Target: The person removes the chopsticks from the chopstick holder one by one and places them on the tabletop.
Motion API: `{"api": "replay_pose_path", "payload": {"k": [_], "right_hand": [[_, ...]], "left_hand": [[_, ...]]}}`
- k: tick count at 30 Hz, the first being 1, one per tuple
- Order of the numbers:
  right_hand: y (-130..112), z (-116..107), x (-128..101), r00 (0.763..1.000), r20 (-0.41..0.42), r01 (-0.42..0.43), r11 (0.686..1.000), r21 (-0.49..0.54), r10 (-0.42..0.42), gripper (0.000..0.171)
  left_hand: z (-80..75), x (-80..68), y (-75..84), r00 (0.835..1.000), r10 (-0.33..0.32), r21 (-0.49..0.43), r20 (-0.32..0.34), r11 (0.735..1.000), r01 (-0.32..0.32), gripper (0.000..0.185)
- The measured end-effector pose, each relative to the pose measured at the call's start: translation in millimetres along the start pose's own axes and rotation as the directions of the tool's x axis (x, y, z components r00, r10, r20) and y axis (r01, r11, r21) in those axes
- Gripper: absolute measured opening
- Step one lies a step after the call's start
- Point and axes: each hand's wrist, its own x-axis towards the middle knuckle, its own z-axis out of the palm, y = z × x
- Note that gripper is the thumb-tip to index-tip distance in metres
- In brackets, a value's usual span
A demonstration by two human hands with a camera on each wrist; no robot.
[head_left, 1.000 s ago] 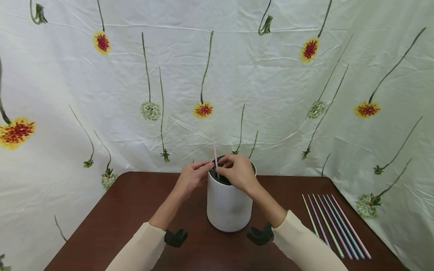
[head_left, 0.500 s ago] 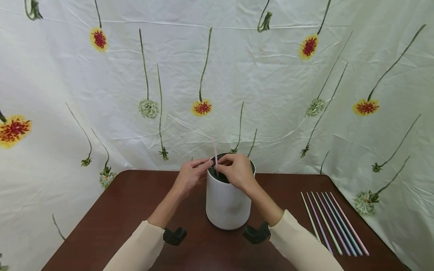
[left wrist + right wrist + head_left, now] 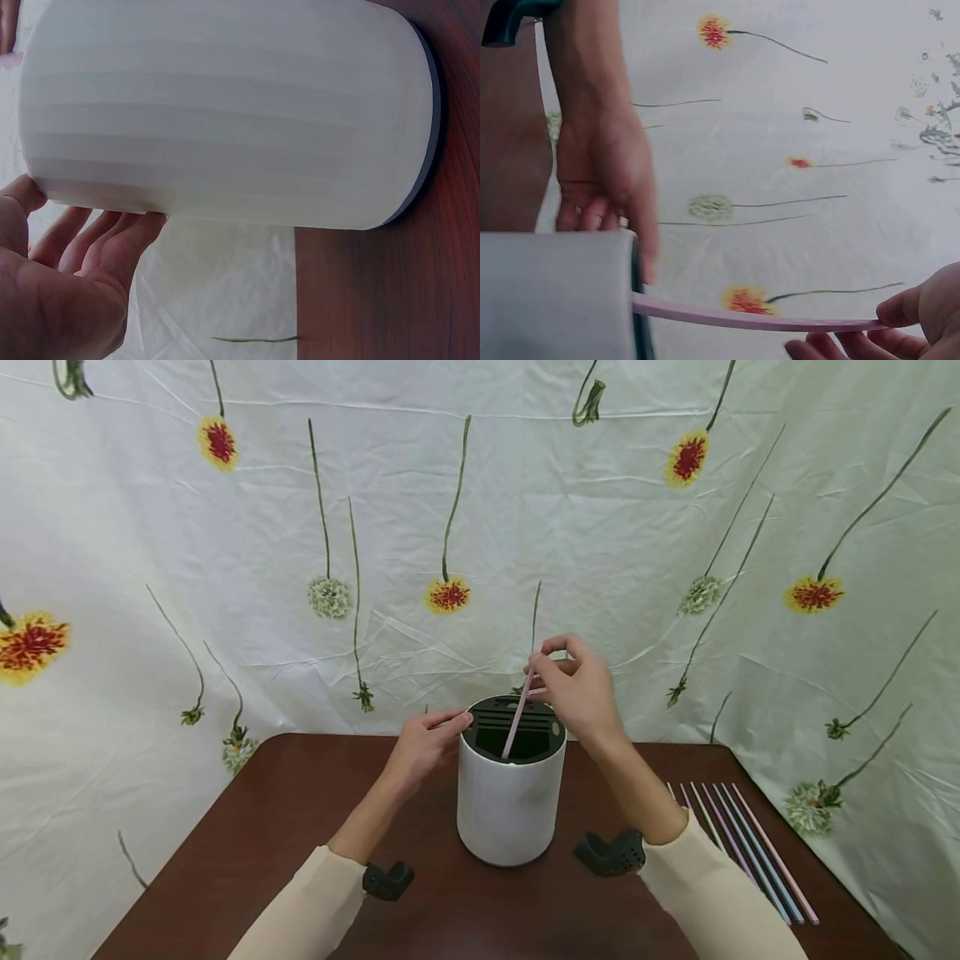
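Observation:
A white cylindrical holder (image 3: 508, 810) with a black slotted top (image 3: 517, 714) stands upright on the table. At its left rim my left hand (image 3: 427, 747) grips it, thumb on the rim and fingers along the outer wall, as the left wrist view shows of the fingers (image 3: 124, 244). Above the right side of the opening, my right hand (image 3: 585, 693) pinches a thin pink straw (image 3: 519, 714) near its upper end. The straw slants down to the left, its lower end inside the front of the opening. In the right wrist view the pink straw (image 3: 742, 321) bows slightly.
Several pastel straws (image 3: 757, 852) lie side by side on the dark red-brown table (image 3: 300, 827) at the right, partly behind the right sleeve (image 3: 712, 893). A white flower-print cloth (image 3: 420, 527) hangs right behind the table's far edge.
My right hand has risen and moved right, now pinching the straw near its top instead of close to the rim. The straw's upper end has swung right. My left hand stays at the rim.

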Motion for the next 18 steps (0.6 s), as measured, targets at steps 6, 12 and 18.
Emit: {"api": "replay_pose_path", "payload": {"k": [6,12,18], "right_hand": [[-16.0,-37.5,2.0,0.995,-0.063,0.074,0.997,-0.001,-0.073,0.018],[-7.5,-71.8,-2.0,0.992,-0.113,0.043,0.992,-0.121,-0.057,0.016],[19.9,-97.5,-16.5,0.994,-0.111,-0.032,0.980,-0.198,0.010,0.020]], "left_hand": [[0.0,-0.2,0.4,1.000,-0.001,0.010,0.003,1.000,0.001,0.051],[-0.3,-1.2,0.6,1.000,0.007,0.018,-0.008,1.000,-0.006,0.051],[0.5,-0.2,1.1,1.000,0.011,0.015,0.000,1.000,-0.011,0.052]]}}
